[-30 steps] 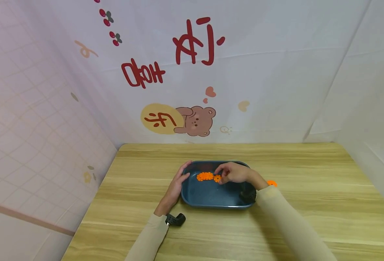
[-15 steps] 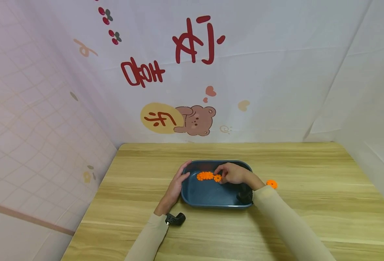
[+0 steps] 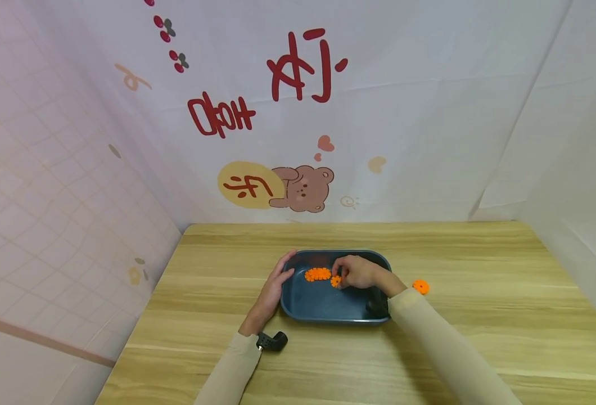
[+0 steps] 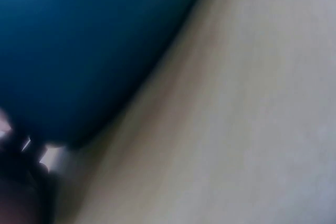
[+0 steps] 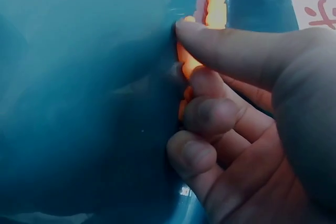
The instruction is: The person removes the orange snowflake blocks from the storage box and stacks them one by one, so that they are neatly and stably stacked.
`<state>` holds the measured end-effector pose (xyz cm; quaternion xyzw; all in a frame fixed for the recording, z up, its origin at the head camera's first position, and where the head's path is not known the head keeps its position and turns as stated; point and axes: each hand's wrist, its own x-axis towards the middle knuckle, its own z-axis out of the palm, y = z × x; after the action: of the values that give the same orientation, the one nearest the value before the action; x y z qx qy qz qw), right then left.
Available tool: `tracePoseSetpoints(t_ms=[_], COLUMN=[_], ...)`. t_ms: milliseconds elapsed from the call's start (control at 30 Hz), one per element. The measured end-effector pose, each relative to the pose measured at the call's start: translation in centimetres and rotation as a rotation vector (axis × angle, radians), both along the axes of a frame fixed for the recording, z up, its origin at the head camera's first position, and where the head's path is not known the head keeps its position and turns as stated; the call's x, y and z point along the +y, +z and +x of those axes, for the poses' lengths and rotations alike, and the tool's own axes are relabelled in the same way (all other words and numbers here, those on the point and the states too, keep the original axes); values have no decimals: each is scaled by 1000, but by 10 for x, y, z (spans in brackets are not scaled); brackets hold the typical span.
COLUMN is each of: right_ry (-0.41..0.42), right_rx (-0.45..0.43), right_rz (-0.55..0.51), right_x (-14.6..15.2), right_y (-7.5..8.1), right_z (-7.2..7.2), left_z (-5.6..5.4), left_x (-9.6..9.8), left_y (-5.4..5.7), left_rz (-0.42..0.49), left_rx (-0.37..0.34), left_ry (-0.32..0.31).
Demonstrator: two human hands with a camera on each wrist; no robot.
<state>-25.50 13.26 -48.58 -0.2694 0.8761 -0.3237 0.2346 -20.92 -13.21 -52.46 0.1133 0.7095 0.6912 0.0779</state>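
Observation:
A dark blue rectangular tub point(image 3: 323, 320) stands on the wooden table. My left hand point(image 3: 270, 295) rests against its left end with fingers fairly straight, the thumb over the rim. In the left wrist view the tub's blue wall point(image 4: 89, 40) fills the upper left. Inside the tub, my right hand point(image 3: 361, 273) pinches an orange notched plastic disc point(image 3: 335, 281) between thumb and fingers, which hide part of it. Just left of that disc lies a row of similar orange discs point(image 3: 319, 274) near the back wall. The right wrist view shows the thumb point(image 5: 210, 40) across the orange piece.
Another orange disc point(image 3: 421, 287) lies on the table point(image 3: 480, 292) right of the tub, beside my right sleeve point(image 3: 439, 332). A printed white cloth point(image 3: 419, 140) hangs behind the table's back edge, with more cloth at both sides.
My right hand has shifted slightly left and down with the orange disc, which has come a little nearer the front. The disc on the table shows more fully now. My left hand stays put.

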Motion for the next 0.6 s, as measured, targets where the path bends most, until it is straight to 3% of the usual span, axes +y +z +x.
tracePoseSetpoints(t_ms=[600], right_ry=[48], right_rx=[-28], right_rz=[-15], right_x=[-2], right_y=[6], right_z=[4], left_z=[0], left_x=[0], left_y=[-2], left_rz=[14], left_rx=[-1], left_ry=[-1])
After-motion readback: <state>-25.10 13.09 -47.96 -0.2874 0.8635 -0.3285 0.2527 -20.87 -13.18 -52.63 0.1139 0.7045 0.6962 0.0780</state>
